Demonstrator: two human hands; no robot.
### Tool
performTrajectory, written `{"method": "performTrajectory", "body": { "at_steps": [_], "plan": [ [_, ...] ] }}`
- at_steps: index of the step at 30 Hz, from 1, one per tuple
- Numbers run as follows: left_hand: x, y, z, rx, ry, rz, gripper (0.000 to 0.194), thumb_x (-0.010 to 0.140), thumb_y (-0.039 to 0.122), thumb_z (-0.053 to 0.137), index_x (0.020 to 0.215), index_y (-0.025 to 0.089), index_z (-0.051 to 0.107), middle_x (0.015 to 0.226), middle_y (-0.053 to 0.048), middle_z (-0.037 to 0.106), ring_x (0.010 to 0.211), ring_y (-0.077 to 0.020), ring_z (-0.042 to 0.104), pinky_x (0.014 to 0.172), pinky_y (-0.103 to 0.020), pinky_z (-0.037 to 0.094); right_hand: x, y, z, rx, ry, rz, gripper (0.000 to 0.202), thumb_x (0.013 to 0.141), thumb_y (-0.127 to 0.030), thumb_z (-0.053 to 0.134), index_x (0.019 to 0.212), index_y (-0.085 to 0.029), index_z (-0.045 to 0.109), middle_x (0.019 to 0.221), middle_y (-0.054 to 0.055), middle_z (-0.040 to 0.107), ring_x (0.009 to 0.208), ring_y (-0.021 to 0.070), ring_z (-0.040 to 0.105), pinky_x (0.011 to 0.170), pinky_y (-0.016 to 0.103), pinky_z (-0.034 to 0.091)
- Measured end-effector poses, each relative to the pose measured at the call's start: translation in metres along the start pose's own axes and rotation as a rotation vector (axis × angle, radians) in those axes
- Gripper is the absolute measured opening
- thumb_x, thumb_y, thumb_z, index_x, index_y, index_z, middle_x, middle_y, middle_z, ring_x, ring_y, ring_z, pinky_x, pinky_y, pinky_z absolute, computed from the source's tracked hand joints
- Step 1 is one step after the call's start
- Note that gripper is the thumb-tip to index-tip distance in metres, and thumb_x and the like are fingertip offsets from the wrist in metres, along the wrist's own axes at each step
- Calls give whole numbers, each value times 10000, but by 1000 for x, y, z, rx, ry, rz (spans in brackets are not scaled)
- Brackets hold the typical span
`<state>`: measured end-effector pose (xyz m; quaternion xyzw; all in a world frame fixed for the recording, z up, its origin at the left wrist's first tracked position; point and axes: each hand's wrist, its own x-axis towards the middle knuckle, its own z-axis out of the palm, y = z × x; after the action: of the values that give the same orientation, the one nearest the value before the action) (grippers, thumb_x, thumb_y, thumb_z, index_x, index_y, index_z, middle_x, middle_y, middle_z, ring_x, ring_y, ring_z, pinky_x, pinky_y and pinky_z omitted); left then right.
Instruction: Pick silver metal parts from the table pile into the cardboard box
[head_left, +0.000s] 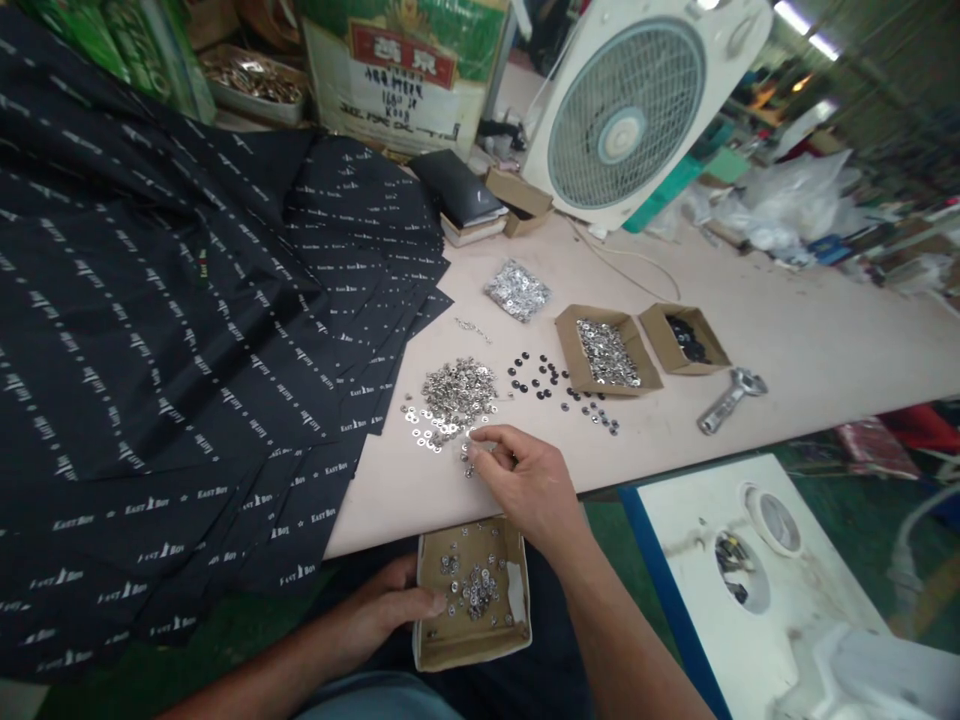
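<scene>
My left hand [397,600] grips the left wall of a shallow cardboard box [435,655], thumb over the rim, just below the table edge. Loose small metal snap parts [480,592] lie in that box. At the table's front, my right hand [525,480] has thumb and forefinger pinched together; what is between them is too small to make out. A few metal pieces [469,470] sit right under its fingertips. Just beyond is a heap of silvery snap parts [459,390], and black snap caps [540,382] are scattered to its right.
Dark printed fabric [225,330] covers the table's left side. Behind the heap lies a bag of metal parts [517,290]. Two cardboard boxes [649,378] of parts and an adjustable wrench [731,400] are at right. A fan [622,130] stands behind; a white machine table [757,560] is front right.
</scene>
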<state>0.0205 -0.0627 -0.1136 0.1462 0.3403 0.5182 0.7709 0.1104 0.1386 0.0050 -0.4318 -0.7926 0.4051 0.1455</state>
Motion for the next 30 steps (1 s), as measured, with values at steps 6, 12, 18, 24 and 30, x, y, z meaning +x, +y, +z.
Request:
{"method": "performTrajectory", "body": {
  "at_steps": [6,12,18,24,30],
  "plan": [
    [0,1,0,-13,-23,10,570,846,272,719,1405,176,668,1311,-116,775,1275,-364,669,1168,-524,446,-3,2,5,-252,-1,-108,157,903,-296,654,944,-276,804,590,-43,585,543,160,506,621,303,399],
    [1,-3,0,-17,-7,-4,560,819,290,741,1364,172,696,1338,-120,762,1247,-373,684,1145,-532,462,-1,-1,2,-267,-61,-84,180,930,-305,630,976,-274,801,593,-46,617,529,151,513,584,283,379],
    [-1,-2,-1,-31,-20,13,547,840,285,727,1375,179,690,1340,-113,761,1245,-364,686,1144,-520,465,-8,1,1,-304,-60,-172,164,934,-273,624,963,-269,785,602,-48,606,532,140,508,597,278,389],
    [0,-1,-1,-37,-8,4,566,829,253,727,1389,183,682,1349,-109,757,1266,-357,676,1171,-510,440,-20,11,2,-298,-40,-212,141,917,-251,640,959,-253,775,591,-51,544,558,142,508,622,280,397],
    [0,-3,-1,-31,-26,5,579,840,260,727,1411,189,664,1376,-111,741,1276,-362,668,1162,-508,449,-26,16,-3,-172,-35,-70,141,939,-327,642,934,-246,757,579,-66,510,548,133,482,598,271,375]
  ]
}}
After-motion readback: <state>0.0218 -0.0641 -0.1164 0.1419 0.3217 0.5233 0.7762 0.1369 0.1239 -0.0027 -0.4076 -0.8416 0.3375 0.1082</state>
